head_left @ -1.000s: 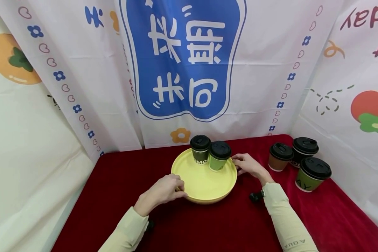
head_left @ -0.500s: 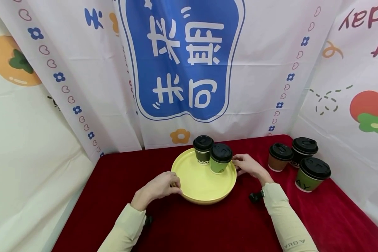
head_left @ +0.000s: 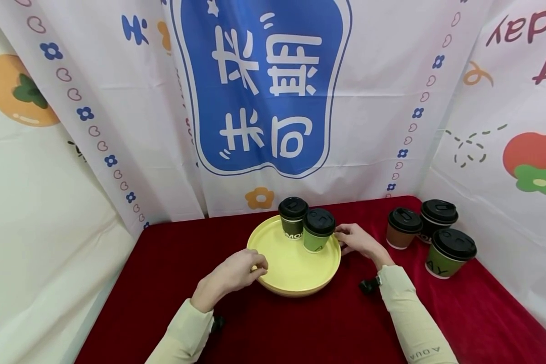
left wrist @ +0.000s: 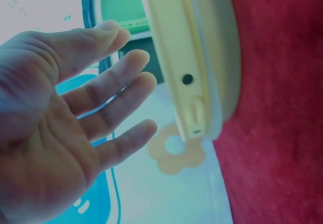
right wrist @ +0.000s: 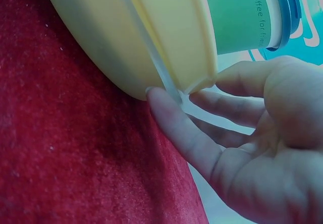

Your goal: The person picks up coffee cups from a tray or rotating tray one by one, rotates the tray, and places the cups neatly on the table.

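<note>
A round yellow turntable (head_left: 286,270) has a shallow upper tray over a separate base. Two lidded paper coffee cups stand upright at its back right: a dark one (head_left: 293,228) and a light green one (head_left: 316,241). At the front-left rim is my left hand (head_left: 232,275); in the left wrist view its loosely bent fingers (left wrist: 128,95) are apart from the tray wall and hold nothing. My right hand (head_left: 358,239) pinches the turntable's right side. The right wrist view shows that thumb (right wrist: 174,118) low by the base and the index finger at the upper rim.
Three more black-lidded coffee cups stand together on the right: a brown one (head_left: 400,237), a black one (head_left: 432,226) and a green one (head_left: 443,260). A red velvet cloth (head_left: 173,283) covers the table. Printed white curtains (head_left: 373,101) hang behind and at the sides.
Both cups on the turntable have shifted slightly right as its top turned a little. My left hand has pulled back from the rim, then come slightly inward; the right hand stays.
</note>
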Demonstrator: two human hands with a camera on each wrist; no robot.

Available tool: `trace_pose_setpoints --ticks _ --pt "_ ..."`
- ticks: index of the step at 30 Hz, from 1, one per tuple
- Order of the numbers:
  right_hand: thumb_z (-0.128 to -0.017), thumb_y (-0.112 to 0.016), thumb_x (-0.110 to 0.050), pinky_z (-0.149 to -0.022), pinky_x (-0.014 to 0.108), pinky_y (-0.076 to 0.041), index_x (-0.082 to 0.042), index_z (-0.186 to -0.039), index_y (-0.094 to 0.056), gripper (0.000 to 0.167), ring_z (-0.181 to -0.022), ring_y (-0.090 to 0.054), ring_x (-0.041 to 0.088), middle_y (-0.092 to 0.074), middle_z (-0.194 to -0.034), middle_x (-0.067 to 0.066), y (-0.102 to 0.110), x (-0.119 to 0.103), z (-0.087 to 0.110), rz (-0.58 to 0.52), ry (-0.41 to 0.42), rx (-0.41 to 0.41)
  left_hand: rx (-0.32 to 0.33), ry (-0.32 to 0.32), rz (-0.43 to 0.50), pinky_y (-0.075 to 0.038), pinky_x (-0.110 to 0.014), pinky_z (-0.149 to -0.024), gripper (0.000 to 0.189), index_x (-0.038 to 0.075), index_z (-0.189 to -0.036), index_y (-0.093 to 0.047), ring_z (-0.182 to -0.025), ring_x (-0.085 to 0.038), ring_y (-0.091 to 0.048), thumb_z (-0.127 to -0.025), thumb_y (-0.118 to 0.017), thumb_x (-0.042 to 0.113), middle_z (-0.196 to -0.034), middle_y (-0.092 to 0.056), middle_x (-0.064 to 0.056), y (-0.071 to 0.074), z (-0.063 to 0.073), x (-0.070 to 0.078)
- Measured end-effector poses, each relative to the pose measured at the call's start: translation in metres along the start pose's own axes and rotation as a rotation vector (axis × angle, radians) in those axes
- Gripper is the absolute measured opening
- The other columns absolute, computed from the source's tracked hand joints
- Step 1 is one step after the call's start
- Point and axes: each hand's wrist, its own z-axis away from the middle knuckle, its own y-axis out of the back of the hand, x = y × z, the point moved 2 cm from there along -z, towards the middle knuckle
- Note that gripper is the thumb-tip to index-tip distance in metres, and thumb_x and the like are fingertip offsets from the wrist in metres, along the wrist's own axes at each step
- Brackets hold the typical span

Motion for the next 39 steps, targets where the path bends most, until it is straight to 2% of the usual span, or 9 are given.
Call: trace_pose_setpoints --ticks 3,6,10,13,18,26,39 --pt "-0.103 -0.048 -0.015 -0.074 0.042 -0.060 0.008 -0.130 -0.052 0.036 -0.090 -0.067 0.025 -0.060 -0.119 0.029 0.000 0.000 0.000 0.001 0.000 -0.001 -0.010 -0.007 0.005 -0.049 -0.022 -0.070 0.008 0.015 -0.096 -0.073 -0.082 -0.014 -0.062 -0.093 -0.069 0.021 -0.089 -0.065 0.004 0.001 0.001 0.008" --pt "-0.103 -0.048 -0.015 -0.074 0.042 -0.060 0.008 -0.130 -0.052 0.036 -0.090 -0.067 0.025 -0.060 -0.119 0.029 -0.001 0.000 0.000 0.004 0.000 0.001 -0.049 -0.022 0.009 -0.049 -0.022 -0.071 0.011 0.013 -0.099 -0.072 -0.084 -0.017 -0.062 -0.093 -0.068 0.021 -0.092 -0.065 0.002 0.000 0.001 0.014" --pt "-0.103 -0.049 -0.016 -0.074 0.042 -0.060 0.008 -0.131 -0.052 0.037 -0.091 -0.067 0.026 -0.060 -0.120 0.029 -0.001 -0.001 0.000 0.005 0.007 -0.002 -0.103 -0.046 -0.001 -0.049 -0.021 -0.073 0.010 0.013 -0.101 -0.072 -0.085 -0.015 -0.061 -0.092 -0.069 0.018 -0.095 -0.065 0.000 -0.006 0.002 0.018" --pt "-0.103 -0.049 -0.016 -0.074 0.043 -0.060 0.008 -0.132 -0.051 0.038 -0.092 -0.067 0.026 -0.059 -0.121 0.029 -0.001 0.000 0.000 0.000 0.008 -0.009 -0.120 -0.070 -0.018 -0.049 -0.020 -0.073 0.009 0.015 -0.100 -0.073 -0.086 -0.013 -0.060 -0.091 -0.071 0.017 -0.095 -0.065 -0.001 -0.009 0.002 0.020" --pt "-0.103 -0.049 -0.017 -0.074 0.043 -0.060 0.008 -0.133 -0.051 0.039 -0.091 -0.066 0.026 -0.059 -0.121 0.029 0.000 0.001 0.000 -0.005 0.018 -0.008 -0.110 -0.101 -0.080 -0.048 -0.020 -0.074 0.007 0.018 -0.096 -0.073 -0.085 -0.010 -0.057 -0.090 -0.072 0.020 -0.092 -0.063 -0.001 -0.015 0.001 0.020" --pt "-0.103 -0.049 -0.017 -0.074 0.043 -0.060 0.008 -0.133 -0.051 0.039 -0.090 -0.067 0.024 -0.059 -0.120 0.029 0.000 0.001 0.000 0.001 0.018 -0.014 -0.103 -0.076 -0.131 -0.049 -0.022 -0.072 0.009 0.019 -0.095 -0.073 -0.084 -0.011 -0.057 -0.089 -0.071 0.013 -0.090 -0.062 0.001 -0.019 -0.001 0.021" --pt "-0.102 -0.050 -0.017 -0.073 0.040 -0.060 0.006 -0.130 -0.054 0.036 -0.088 -0.066 0.022 -0.061 -0.116 0.025 0.000 0.004 -0.002 0.008 0.005 -0.008 -0.101 -0.057 -0.158 -0.047 -0.022 -0.068 0.010 0.019 -0.090 -0.071 -0.079 -0.011 -0.055 -0.086 -0.073 0.011 -0.087 -0.061 0.001 -0.020 -0.002 0.019"
